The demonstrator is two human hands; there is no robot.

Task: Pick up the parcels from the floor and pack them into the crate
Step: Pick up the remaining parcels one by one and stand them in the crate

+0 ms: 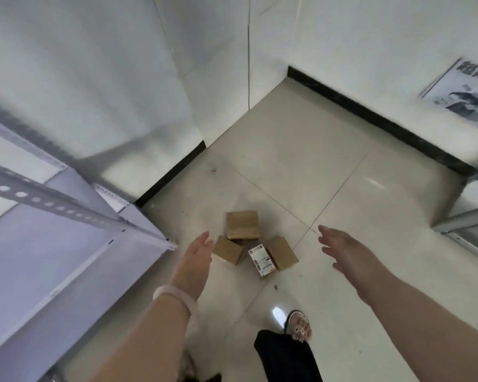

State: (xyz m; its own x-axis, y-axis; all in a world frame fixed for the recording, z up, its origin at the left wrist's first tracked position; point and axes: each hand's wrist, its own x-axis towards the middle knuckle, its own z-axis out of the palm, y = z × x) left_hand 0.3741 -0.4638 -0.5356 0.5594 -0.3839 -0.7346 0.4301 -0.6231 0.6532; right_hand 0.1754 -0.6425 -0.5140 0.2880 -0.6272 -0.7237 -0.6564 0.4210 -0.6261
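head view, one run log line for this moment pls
phase: reach | left hand: open, empty | right hand: open, empty | parcels: clustered on floor | crate: unseen

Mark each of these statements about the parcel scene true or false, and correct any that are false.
1. Three cardboard parcels lie on the floor. True: the far parcel, the left parcel and the labelled parcel sit close together on the tiled floor.
2. The left hand grips a parcel. False: it is open and holds nothing.
3. The right hand is open, fingers spread. True.
4. The crate stands beside the parcels. False: no crate is in view.
5. A band is worn on the left wrist. True.
6. A poster lies on the floor. False: it hangs on the wall.
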